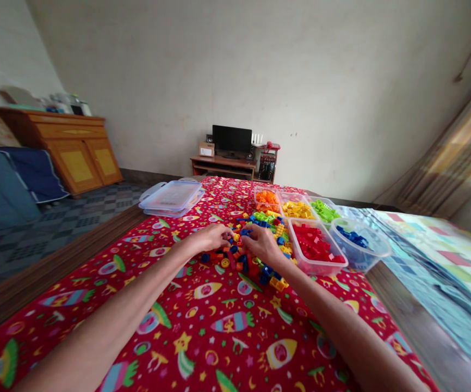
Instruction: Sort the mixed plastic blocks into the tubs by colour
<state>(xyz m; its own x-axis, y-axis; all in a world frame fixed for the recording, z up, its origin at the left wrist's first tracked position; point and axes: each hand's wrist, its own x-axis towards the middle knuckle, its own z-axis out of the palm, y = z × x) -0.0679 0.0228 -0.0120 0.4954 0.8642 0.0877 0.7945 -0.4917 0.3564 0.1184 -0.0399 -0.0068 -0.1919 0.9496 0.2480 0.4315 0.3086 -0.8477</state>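
Observation:
A loose pile of toy building bricks [266,270] in blue, yellow, orange, green and red lies on the red patterned cloth. Over the pile's left side, my left hand [216,236] has its fingers curled in a pinch; whatever is between them is too small to make out. My right hand [263,244] reaches into the middle of the pile, thumb and fingers closed around a blue toy brick [245,232]. To its right stands a clear box of red bricks [315,243]. Behind that box are containers of orange bricks [267,198], yellow bricks [297,210] and green bricks [324,210].
A round clear tub [368,260] with blue bricks stands at the table's right edge. Stacked clear lids [172,196] lie at the far left. The cloth [203,326] covers the table. A bed [443,261] adjoins on the right; a monitor [232,140] stands beyond.

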